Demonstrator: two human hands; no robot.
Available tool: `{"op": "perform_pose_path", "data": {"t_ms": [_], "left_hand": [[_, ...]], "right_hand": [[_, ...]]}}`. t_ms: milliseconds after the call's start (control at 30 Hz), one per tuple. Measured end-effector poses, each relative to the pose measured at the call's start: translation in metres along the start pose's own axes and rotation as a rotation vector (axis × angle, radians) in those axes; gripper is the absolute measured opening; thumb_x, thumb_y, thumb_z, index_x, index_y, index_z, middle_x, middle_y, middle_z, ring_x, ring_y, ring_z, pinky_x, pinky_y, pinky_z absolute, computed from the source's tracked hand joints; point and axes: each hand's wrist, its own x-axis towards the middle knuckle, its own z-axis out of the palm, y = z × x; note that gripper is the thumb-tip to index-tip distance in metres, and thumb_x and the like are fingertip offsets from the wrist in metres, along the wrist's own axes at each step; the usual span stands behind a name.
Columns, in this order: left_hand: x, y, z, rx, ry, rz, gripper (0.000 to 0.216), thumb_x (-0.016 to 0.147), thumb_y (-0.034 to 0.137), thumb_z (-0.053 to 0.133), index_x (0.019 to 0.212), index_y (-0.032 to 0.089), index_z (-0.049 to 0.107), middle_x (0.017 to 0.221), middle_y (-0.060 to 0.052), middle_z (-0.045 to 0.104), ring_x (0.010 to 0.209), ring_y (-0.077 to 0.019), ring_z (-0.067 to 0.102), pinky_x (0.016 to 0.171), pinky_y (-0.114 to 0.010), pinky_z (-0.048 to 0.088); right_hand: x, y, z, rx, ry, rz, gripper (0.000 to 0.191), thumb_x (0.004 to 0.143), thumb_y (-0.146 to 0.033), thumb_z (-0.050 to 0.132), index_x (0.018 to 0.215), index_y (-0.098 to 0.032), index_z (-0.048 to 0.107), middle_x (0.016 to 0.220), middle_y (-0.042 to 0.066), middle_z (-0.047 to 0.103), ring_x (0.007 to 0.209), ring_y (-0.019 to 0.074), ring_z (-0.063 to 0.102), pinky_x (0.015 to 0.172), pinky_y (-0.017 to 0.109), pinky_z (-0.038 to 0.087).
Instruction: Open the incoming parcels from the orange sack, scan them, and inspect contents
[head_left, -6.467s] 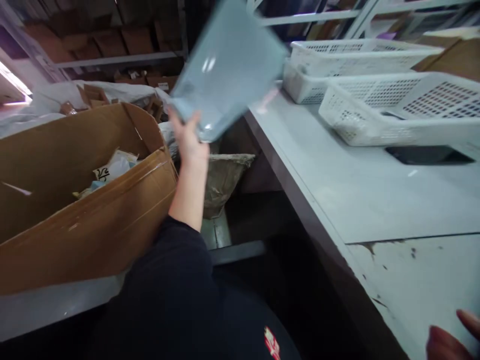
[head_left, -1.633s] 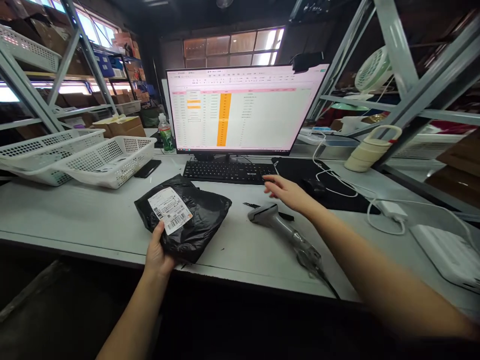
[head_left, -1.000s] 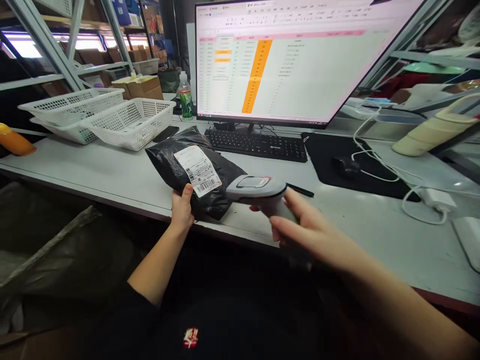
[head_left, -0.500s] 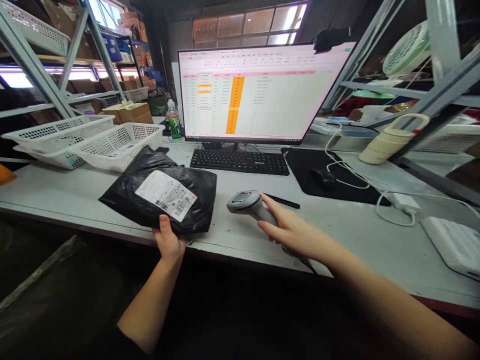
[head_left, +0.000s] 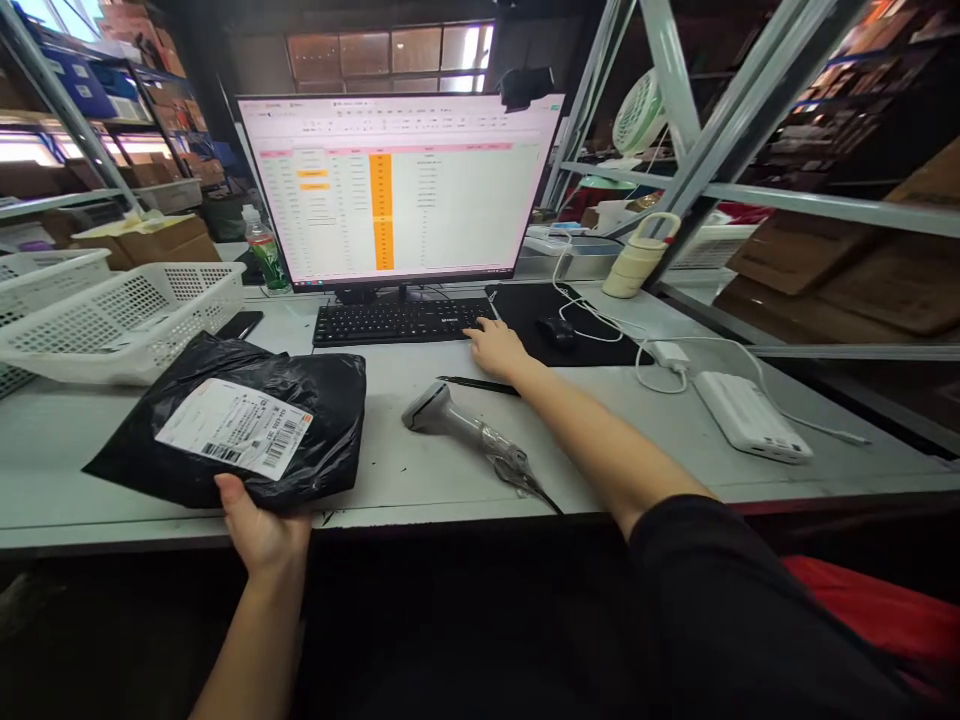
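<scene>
My left hand [head_left: 262, 530] grips the near edge of a black plastic parcel [head_left: 330, 420], thumb on top and fingers hidden beneath. A white printed label [head_left: 236, 425] with barcodes faces up on it. My right hand [head_left: 496, 348] lies over the right end of the black keyboard [head_left: 397, 322], fingers stretched out and holding nothing. A grey barcode scanner [head_left: 457, 420] rests on the desk between the parcel and my right forearm, its handle wrapped in clear plastic. Behind the keyboard stands a monitor [head_left: 465, 200] with a spreadsheet showing an orange column.
White perforated baskets [head_left: 142, 350] stand at the left, near a green-labelled bottle [head_left: 264, 250]. A black pen [head_left: 480, 384] lies beside my right forearm. Rightward are a mouse [head_left: 556, 332] on a black mat, tangled white cables, a white power bank [head_left: 750, 415] and a cream tumbler [head_left: 634, 265].
My right hand has let go of the barcode scanner, now lying on the desk, and moved forward to the keyboard. My left hand still holds the parcel. The view has turned right.
</scene>
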Motion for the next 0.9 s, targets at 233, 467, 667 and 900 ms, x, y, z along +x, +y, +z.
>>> {"op": "perform_pose_path", "data": {"t_ms": [233, 467, 667, 900], "left_hand": [[-0.001, -0.001, -0.002, -0.001, 0.013, -0.042, 0.047, 0.103, 0.056, 0.052, 0.143, 0.032, 0.063, 0.144, -0.003, 0.067, 0.145, -0.0239, 0.053, 0.122, -0.038, 0.044], [-0.001, -0.002, 0.001, -0.014, 0.122, -0.106, 0.044, 0.105, 0.054, 0.050, 0.135, 0.028, 0.069, 0.142, -0.005, 0.068, 0.143, -0.0237, 0.055, 0.118, -0.035, 0.047], [0.000, 0.000, -0.002, -0.062, 0.128, -0.152, 0.045, 0.107, 0.052, 0.046, 0.135, 0.026, 0.069, 0.141, -0.006, 0.069, 0.142, -0.0233, 0.056, 0.117, -0.035, 0.049], [0.006, -0.015, 0.000, -0.066, 0.168, -0.100, 0.046, 0.091, 0.056, 0.072, 0.117, 0.019, 0.076, 0.128, -0.011, 0.075, 0.131, -0.0279, 0.065, 0.113, -0.040, 0.053]], "right_hand": [[0.023, 0.002, 0.021, -0.049, 0.045, 0.032, 0.053, 0.098, -0.028, 0.043, 0.146, -0.022, 0.065, 0.166, 0.013, 0.043, 0.147, 0.0364, 0.041, 0.116, 0.053, 0.039], [0.039, -0.010, 0.022, -0.014, 0.079, 0.054, 0.057, 0.098, -0.028, 0.040, 0.152, -0.021, 0.058, 0.169, 0.014, 0.038, 0.150, 0.0381, 0.037, 0.119, 0.057, 0.036], [0.037, -0.014, -0.001, 0.046, 0.075, 0.045, 0.056, 0.099, -0.023, 0.035, 0.148, -0.011, 0.058, 0.159, 0.021, 0.049, 0.145, 0.0365, 0.046, 0.116, 0.055, 0.040], [-0.067, 0.009, 0.005, 0.016, -0.209, -0.214, 0.059, 0.098, -0.025, 0.046, 0.156, -0.021, 0.052, 0.136, 0.012, 0.071, 0.115, 0.0307, 0.070, 0.098, 0.043, 0.055]]}}
